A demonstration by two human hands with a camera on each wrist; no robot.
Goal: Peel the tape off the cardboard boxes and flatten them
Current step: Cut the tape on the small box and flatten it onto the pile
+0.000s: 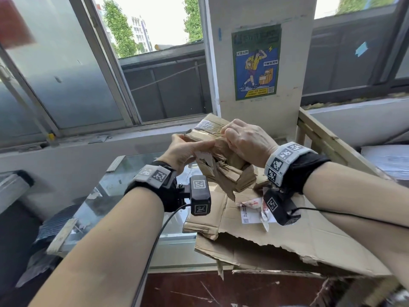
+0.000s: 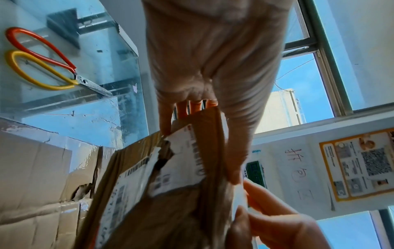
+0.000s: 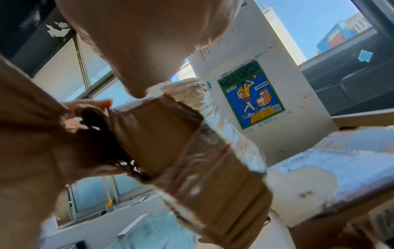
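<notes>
Both hands hold a crumpled, torn brown cardboard box (image 1: 223, 160) up in the air above the table. My left hand (image 1: 188, 149) grips its left end, thumb on top. My right hand (image 1: 245, 142) clasps the upper right part, fingers curled at the clear tape (image 1: 207, 125) wrapped across the box. In the left wrist view a torn white shipping label (image 2: 181, 161) sticks to the cardboard (image 2: 166, 210), with the left hand (image 2: 204, 67) above it. The right wrist view shows glossy tape (image 3: 204, 151) banding the box (image 3: 162, 128).
Flattened torn cardboard sheets (image 1: 287, 240) lie on the table beneath, with torn white labels (image 1: 252, 209) on them. Red and yellow handled scissors (image 2: 42, 62) rest on the glass tabletop (image 1: 132, 173) at left. A wooden frame (image 1: 325, 138) stands at right, a pillar with a poster (image 1: 256, 60) behind.
</notes>
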